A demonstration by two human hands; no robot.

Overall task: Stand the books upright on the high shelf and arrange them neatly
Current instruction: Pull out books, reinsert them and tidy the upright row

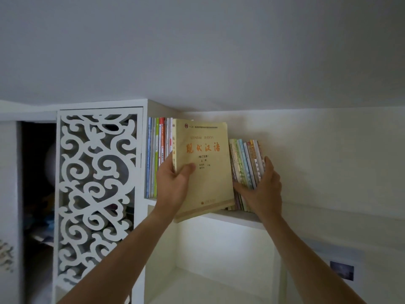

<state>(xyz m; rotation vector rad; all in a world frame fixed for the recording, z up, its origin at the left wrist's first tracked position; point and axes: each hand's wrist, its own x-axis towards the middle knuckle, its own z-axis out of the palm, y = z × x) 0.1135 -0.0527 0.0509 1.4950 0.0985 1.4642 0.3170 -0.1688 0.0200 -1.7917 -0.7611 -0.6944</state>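
Observation:
A thick yellow book (208, 172) with orange characters on its cover stands nearly upright at the front of the high shelf (236, 217), its lower edge jutting past the shelf edge. My left hand (173, 183) grips its spine side, thumb on the cover. Left of it a row of thin colourful books (157, 154) stands upright against the cabinet wall. To the right a bundle of thin books (246, 165) leans leftward. My right hand (263, 185) clasps that bundle, fingers around its right side and thumb at its lower left.
A white fretwork cabinet door (96, 194) hangs left of the shelf, with a dark open compartment (37, 194) beyond it. An open white cubby (219, 260) lies below the shelf. The wall (339, 161) closes the right side; the ceiling sits close above.

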